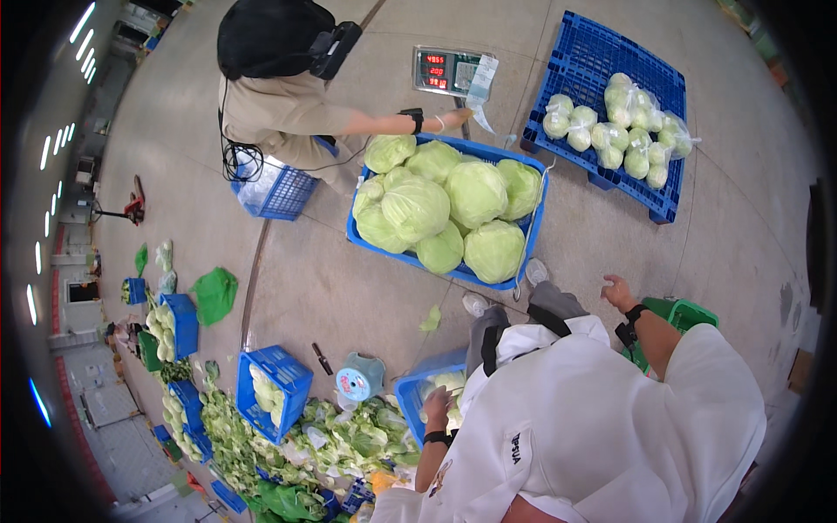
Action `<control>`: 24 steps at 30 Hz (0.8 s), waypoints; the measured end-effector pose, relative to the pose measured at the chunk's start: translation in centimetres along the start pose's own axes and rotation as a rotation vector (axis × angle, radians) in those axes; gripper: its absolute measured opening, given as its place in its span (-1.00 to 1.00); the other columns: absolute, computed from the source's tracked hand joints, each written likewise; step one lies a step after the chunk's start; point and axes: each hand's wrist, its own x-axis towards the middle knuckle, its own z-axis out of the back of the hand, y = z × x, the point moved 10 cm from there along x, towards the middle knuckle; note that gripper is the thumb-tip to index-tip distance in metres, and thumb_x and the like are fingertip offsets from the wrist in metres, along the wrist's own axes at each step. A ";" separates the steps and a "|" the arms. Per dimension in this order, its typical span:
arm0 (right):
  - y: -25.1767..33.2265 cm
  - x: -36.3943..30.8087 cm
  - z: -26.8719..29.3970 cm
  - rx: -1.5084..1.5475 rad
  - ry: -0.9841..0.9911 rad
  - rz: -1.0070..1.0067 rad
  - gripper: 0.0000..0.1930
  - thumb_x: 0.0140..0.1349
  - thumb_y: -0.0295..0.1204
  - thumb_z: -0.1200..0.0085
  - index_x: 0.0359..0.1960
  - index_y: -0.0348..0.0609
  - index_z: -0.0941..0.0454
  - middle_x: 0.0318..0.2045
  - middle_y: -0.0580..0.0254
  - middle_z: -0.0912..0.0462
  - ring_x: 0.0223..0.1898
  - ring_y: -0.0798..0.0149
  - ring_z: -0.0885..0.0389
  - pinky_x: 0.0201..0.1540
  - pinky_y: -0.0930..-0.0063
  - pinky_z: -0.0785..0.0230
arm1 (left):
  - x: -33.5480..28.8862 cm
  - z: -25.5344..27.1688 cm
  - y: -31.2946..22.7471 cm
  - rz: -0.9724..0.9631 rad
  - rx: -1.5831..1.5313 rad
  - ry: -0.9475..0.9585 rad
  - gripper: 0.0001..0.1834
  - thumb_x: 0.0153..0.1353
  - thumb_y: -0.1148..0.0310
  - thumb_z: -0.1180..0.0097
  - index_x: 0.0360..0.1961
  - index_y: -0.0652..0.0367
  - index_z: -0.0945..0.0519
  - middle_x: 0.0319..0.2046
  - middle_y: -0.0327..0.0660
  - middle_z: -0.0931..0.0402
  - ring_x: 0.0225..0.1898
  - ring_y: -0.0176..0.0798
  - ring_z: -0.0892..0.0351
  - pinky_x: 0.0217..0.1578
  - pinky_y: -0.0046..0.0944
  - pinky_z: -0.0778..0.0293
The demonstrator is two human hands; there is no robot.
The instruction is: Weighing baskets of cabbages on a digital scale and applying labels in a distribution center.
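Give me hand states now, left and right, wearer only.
Left hand: fingers curled on a pale cabbage in the blue crate beside them.
Right hand: open, fingers spread, holding nothing, above the green basket.

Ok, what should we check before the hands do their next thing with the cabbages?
1. Left hand on the pale green cabbage in the small blue plastic crate: touching it, ok; firm hold, cannot tell.
2. Right hand free: ok, fingers spread, holding nothing.
3. Room in the big blue plastic crate of round green cabbages: not ok, heaped full.
4. Co-worker's hand out of the way: not ok, it is by the grey weighing scale at that crate's far edge.
5. Dark-handled knife away from hands: ok, lying on the floor.
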 end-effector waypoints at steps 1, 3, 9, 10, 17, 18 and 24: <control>-0.3 0.8 0.7 -0.005 -0.020 0.037 -0.45 -0.28 -0.41 -0.06 -0.10 -0.28 -0.48 -0.26 -0.16 -0.57 -0.16 -0.03 -0.53 -0.06 0.34 -0.36 | -0.8 -0.6 0.3 -0.005 0.043 -0.010 -0.71 0.07 0.31 -0.09 -0.22 0.26 -0.48 -0.44 -0.15 -0.52 -0.53 -0.34 -0.48 -0.55 -0.38 -0.44; -0.8 2.3 1.5 -0.016 -0.031 0.080 -0.46 -0.26 -0.41 -0.06 -0.09 -0.28 -0.47 -0.29 -0.16 -0.57 -0.19 0.00 -0.55 -0.08 0.36 -0.37 | -1.3 -1.3 1.7 -0.009 0.039 -0.020 -0.70 0.06 0.33 -0.09 -0.20 0.27 -0.48 -0.43 -0.15 -0.52 -0.52 -0.33 -0.48 -0.53 -0.38 -0.44; 1.3 3.9 3.0 -0.061 0.046 0.097 -0.49 -0.21 -0.40 -0.04 -0.10 -0.28 -0.47 -0.32 -0.07 -0.60 -0.24 0.07 -0.58 -0.12 0.38 -0.38 | -4.0 -4.9 1.0 -0.433 0.430 0.000 -0.75 0.05 0.35 -0.08 -0.24 0.23 -0.51 -0.46 -0.19 -0.51 -0.49 -0.33 -0.47 -0.52 -0.37 -0.43; 1.1 4.6 3.1 -0.081 0.031 0.135 -0.48 -0.19 -0.44 -0.03 -0.06 -0.25 -0.45 -0.41 -0.02 -0.59 -0.38 0.15 -0.55 -0.32 0.40 -0.37 | -4.3 -5.3 1.2 -0.422 0.411 0.007 -0.76 0.05 0.34 -0.07 -0.25 0.21 -0.51 -0.47 -0.21 -0.50 -0.50 -0.33 -0.46 -0.52 -0.37 -0.41; 3.7 6.7 3.7 -0.055 0.091 0.176 -0.49 -0.16 -0.45 -0.01 -0.04 -0.22 -0.44 -0.48 0.06 -0.60 -0.50 0.24 -0.55 -0.51 0.43 -0.37 | -6.8 -8.6 1.3 -0.486 0.431 -0.039 -0.73 0.06 0.29 -0.05 -0.20 0.15 -0.49 -0.47 -0.24 -0.49 -0.51 -0.34 -0.44 -0.52 -0.38 -0.35; 3.7 7.0 3.7 -0.059 0.095 0.179 -0.49 -0.16 -0.45 -0.01 -0.04 -0.22 -0.44 -0.48 0.06 -0.60 -0.50 0.24 -0.55 -0.51 0.43 -0.37 | -6.9 -8.8 1.4 -0.484 0.427 -0.044 -0.73 0.06 0.29 -0.05 -0.20 0.15 -0.49 -0.47 -0.24 -0.49 -0.51 -0.34 -0.44 -0.52 -0.38 -0.35; 4.6 7.6 4.0 0.005 0.129 0.158 -0.48 -0.17 -0.46 -0.01 -0.03 -0.21 -0.44 -0.50 0.07 -0.60 -0.52 0.26 -0.53 -0.53 0.45 -0.35 | -6.2 -9.5 2.7 -0.444 0.306 -0.043 -0.70 0.08 0.28 -0.04 -0.18 0.18 -0.47 -0.46 -0.23 -0.50 -0.50 -0.34 -0.46 -0.52 -0.38 -0.36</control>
